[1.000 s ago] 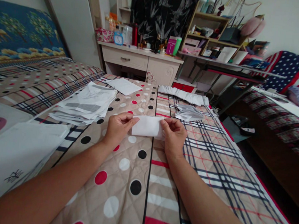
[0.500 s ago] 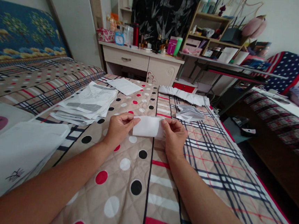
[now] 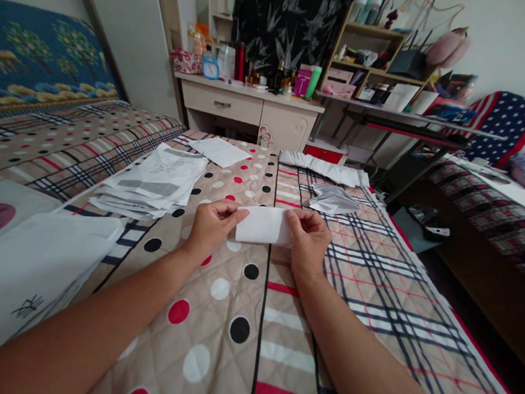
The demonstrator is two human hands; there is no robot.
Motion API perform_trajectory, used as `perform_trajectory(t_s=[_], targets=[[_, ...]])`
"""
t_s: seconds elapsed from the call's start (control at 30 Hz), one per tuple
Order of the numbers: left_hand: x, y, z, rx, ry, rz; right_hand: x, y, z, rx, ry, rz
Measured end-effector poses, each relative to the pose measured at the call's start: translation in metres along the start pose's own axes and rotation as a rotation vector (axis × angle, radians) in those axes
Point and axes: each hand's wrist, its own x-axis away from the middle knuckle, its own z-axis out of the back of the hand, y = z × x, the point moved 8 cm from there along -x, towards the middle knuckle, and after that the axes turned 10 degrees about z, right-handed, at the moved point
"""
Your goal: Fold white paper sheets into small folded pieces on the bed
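A small white piece of paper (image 3: pixel 264 226), seemingly folded, is stretched between my two hands above the patterned bed cover (image 3: pixel 215 321). At its upper left corner, my left hand (image 3: pixel 214 224) pinches it between thumb and fingers. My right hand (image 3: pixel 309 238) closes on the upper right end, with the thumb lying over the front. The fingers behind the paper are partly hidden. Just beyond my right hand lies a small heap of folded papers (image 3: pixel 334 199). Left of my left hand is a stack of printed sheets (image 3: pixel 153 181).
A single white sheet (image 3: pixel 220 151) and a long row of folded papers (image 3: pixel 324 168) lie at the bed's far end. Larger white paper (image 3: pixel 40 263) lies at the near left. Past the bed stand a cream dresser (image 3: pixel 224 105) and a desk with shelves (image 3: pixel 369 71).
The paper looks flatter and its lower edge straighter than before. Both hands have shifted very slightly to the right, keeping their pinch.
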Motion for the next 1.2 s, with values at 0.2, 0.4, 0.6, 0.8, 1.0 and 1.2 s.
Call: perform_trajectory(t_s=[0.2,0.4,0.6,0.8,1.0,1.2], targets=[[-0.001,0.000,0.000,0.033,-0.002,-0.001,0.000,0.001,0.001,0.031,-0.002,0.013],[0.000,0.003,-0.001,0.029,0.011,-0.035,-0.002,0.001,0.004,0.051,0.022,0.045],[0.002,0.009,0.002,-0.013,0.069,-0.132,-0.002,-0.003,0.002,-0.030,0.040,0.082],[0.005,0.015,0.005,0.022,0.084,-0.113,-0.001,-0.006,0.003,-0.014,0.044,0.124],[0.006,0.019,0.002,0.036,0.037,-0.095,-0.002,-0.007,0.003,0.005,0.045,0.114],[0.007,0.019,0.005,-0.014,0.090,-0.078,-0.001,-0.005,0.001,0.048,0.024,0.073]])
